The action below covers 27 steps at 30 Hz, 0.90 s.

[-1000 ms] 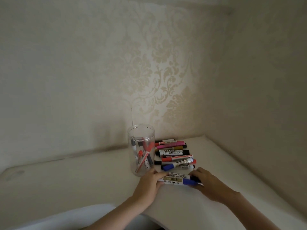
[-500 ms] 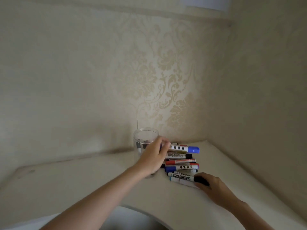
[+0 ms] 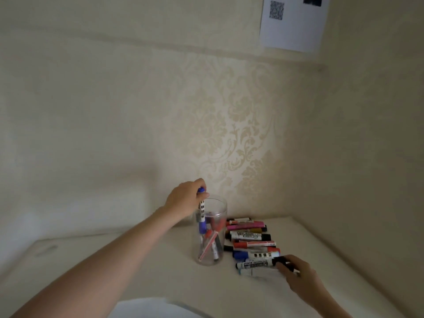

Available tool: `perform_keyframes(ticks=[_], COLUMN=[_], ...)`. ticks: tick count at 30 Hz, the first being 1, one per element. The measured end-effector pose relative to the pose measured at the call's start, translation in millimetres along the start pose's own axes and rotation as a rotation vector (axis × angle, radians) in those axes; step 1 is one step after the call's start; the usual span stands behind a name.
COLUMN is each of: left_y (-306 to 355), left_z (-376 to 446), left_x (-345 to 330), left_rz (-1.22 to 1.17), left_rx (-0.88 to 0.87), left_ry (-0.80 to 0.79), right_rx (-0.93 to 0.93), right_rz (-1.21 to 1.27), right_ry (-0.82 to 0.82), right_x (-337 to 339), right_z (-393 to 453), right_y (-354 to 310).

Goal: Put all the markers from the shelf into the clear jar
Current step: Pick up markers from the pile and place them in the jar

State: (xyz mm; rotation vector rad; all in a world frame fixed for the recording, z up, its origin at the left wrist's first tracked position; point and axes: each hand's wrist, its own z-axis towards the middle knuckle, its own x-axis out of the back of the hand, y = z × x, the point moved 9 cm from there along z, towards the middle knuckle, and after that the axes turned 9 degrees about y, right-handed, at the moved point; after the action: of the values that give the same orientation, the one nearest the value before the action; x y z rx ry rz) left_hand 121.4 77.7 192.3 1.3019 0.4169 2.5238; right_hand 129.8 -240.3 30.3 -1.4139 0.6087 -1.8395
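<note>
While the left hand [image 3: 185,198] pinches a blue marker [image 3: 202,216] upright, half inside the clear jar [image 3: 212,232] on the shelf [image 3: 137,271], the right hand [image 3: 296,271] grips a black-capped marker [image 3: 257,263] from the pile. Next, probably, let go, then carry the second across.

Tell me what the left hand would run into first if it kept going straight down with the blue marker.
Going straight down, the left hand would probably meet the rim of the clear jar first. The blue marker it pinches already hangs inside the mouth, above the markers in the jar. Depth is hard to judge.
</note>
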Motion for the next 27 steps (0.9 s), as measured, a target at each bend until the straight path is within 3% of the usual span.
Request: perform_keyframes(ticks=[3,6,7,10,13,18,23,27], left_y=[9.6,42.8,58.4,99.9,113.5,105.7,82.0,18.7], left_z=[-5.6,-14.1,-21.2,-59.9,-82.7,-75.7,-13.7,21.0], left_x=[-17.2,-5.5,-11.5,-73.2,-122.1,-123.0,-7.2,47.6], left_rz=[0.051,0.014,-0.087,-0.242,-0.291,-0.329,-0.662,-0.572], left_rx=[0.002,-0.109,-0.142,-0.223,-0.259,-0.177,0.009,0.103], left_ry=[-0.108,0.070,0.029,-0.374,-0.487,-0.275,0.083,0.248], right_rx=[0.052,0.102,0.121,0.206,0.269,0.242,0.217,0.272], right_rz=[-0.070,-0.134,-0.164,-0.240,-0.272,-0.254,-0.228,-0.044], right_ry=[0.027,0.009,-0.012,-0.051,-0.067,-0.042,0.081,0.277], right_x=[9.3,16.5,17.5,17.7,11.3,12.0,47.7,89.1], right_z=[7.6,13.4,14.6,16.7,14.8,11.1,27.0,55.8], right_y=[-11.3,-25.3,-32.4,-63.2,-87.7,-80.5,-89.7,-152.8])
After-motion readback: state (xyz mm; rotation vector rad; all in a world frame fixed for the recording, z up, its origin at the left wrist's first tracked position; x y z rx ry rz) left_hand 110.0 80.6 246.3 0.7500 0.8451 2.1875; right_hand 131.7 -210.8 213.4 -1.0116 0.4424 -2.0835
